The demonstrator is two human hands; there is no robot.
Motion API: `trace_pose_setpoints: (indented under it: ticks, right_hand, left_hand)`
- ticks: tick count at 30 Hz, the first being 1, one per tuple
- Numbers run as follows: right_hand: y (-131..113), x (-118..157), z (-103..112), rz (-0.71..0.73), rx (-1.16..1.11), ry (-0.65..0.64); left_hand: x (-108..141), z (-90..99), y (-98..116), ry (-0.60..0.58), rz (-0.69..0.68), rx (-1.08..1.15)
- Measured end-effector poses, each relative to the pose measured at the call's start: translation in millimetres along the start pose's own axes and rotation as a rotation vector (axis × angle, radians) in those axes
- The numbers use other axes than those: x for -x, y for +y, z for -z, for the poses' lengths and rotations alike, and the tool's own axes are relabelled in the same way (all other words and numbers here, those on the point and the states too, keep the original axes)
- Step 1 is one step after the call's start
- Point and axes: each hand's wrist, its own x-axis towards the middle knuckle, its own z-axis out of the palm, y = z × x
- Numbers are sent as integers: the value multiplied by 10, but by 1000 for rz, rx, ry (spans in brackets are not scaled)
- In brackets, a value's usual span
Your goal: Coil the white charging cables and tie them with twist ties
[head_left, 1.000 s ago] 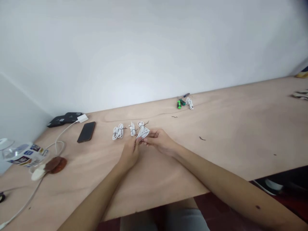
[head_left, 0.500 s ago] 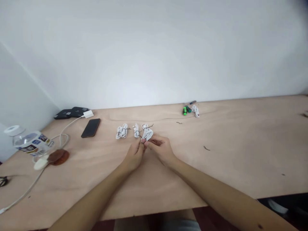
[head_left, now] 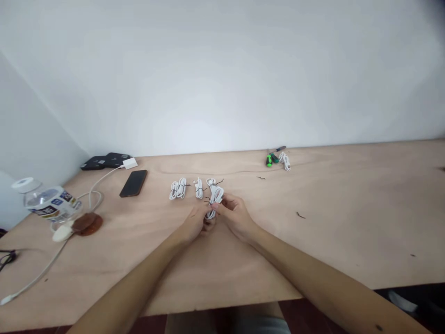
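Between my two hands is a coiled white cable (head_left: 216, 195), with a dark twist tie (head_left: 207, 200) at its left side. My left hand (head_left: 198, 221) is closed on the lower end of the coil. From the right, my right hand (head_left: 236, 214) pinches the same coil with thumb and fingers; the tips are partly hidden. Just beyond the held coil lies another tied white cable (head_left: 210, 182), partly covered by it. Left of that, a small white cable bundle (head_left: 198, 188) and a pair of tied coils (head_left: 178, 189) rest on the table.
A phone (head_left: 134, 183), white adapter (head_left: 130, 163) and black boxes (head_left: 106, 160) sit at the left rear. Nearer stands a plastic bottle (head_left: 55, 204) by brown discs (head_left: 87, 224). Green-handled screwdrivers (head_left: 271, 159) and a white cable (head_left: 285, 161) lie rear right. Loose twist ties (head_left: 301, 215) lie on the right.
The held coil has been turned more upright, and its lower loops now show between my hands. My left fingers have shifted around its lower end. The view has moved slightly.
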Motion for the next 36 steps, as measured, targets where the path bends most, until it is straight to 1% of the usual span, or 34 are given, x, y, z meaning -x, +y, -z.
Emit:
trace_pose_setpoints:
  ticks: [5, 9, 12, 17, 19, 21, 22, 24, 26, 28, 31, 33, 36]
  right_hand:
    - [49, -2, 64, 45, 60, -74]
    - [83, -40, 121, 89, 103, -58]
    - [91, -51, 144, 29, 79, -60]
    - [113, -5, 119, -125, -32, -92]
    - [136, 5, 102, -162, -65, -97]
    - [162, -5, 100, -176, -62, -104]
    - [171, -17, 107, -171, -47, -102]
    - [167, -54, 140, -121, 15, -65]
    - [123, -91, 191, -8, 134, -1]
    - [43, -113, 247, 130, 306, 39]
    - [-82, -112, 311, 299, 575, 2]
    - [-126, -102, 335, 386, 682, -41]
    - [-124, -99, 357, 480, 751, -104]
  left_hand:
    - [-21, 15, 19, -95, 91, 49]
    - [-10, 37, 42, -146, 102, 113]
    - [28, 65, 70, -207, 103, 124]
    - [81, 105, 103, -410, 156, 115]
    - [89, 103, 106, -437, 144, 112]
    - [88, 92, 99, -420, 120, 107]
    - [84, 85, 93, -390, 106, 99]
    - [68, 73, 78, -287, 63, 64]
    - [44, 66, 69, -169, -4, 19]
    - [15, 64, 69, -66, -78, 10]
    - [-30, 69, 69, 59, -154, 87]
    - [-56, 80, 57, 90, -175, 143]
    - [-80, 109, 24, 83, -174, 176]
